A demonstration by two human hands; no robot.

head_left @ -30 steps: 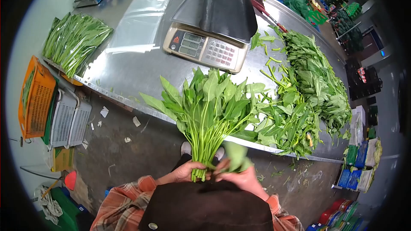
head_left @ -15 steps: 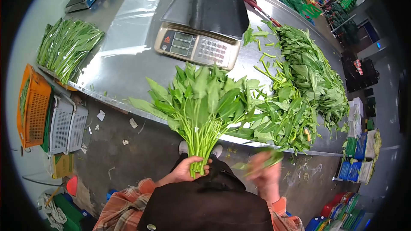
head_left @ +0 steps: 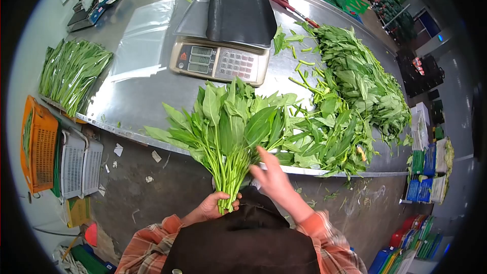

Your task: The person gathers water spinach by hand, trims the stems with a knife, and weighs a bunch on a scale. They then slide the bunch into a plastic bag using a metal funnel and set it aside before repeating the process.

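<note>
My left hand point(head_left: 209, 207) is closed around the cut stems of a bunch of water spinach point(head_left: 227, 165), whose leaves fan out upward over the table's front edge. My right hand point(head_left: 274, 176) is at the right side of the bunch, thumb and index finger apart, the fingertip by the leaves and stems; its other fingers are partly hidden. To the right of the bunch, loose water spinach point(head_left: 332, 134) lies on the metal table point(head_left: 137, 106). A larger leafy pile point(head_left: 362, 78) lies behind it.
Beyond the bunch stands a digital scale point(head_left: 220, 61) with a black curved tray point(head_left: 241, 15). Clear plastic bags point(head_left: 144, 35) lie left of it, with bagged greens point(head_left: 76, 73) farther left. A red-handled brush point(head_left: 286, 2) is behind. Orange point(head_left: 40, 142) and grey crates point(head_left: 76, 160) stand lower left.
My right hand has moved left from beside the bunch to its right side; the leaf it held no longer shows in it. My left hand still grips the stems. The view has shifted slightly.
</note>
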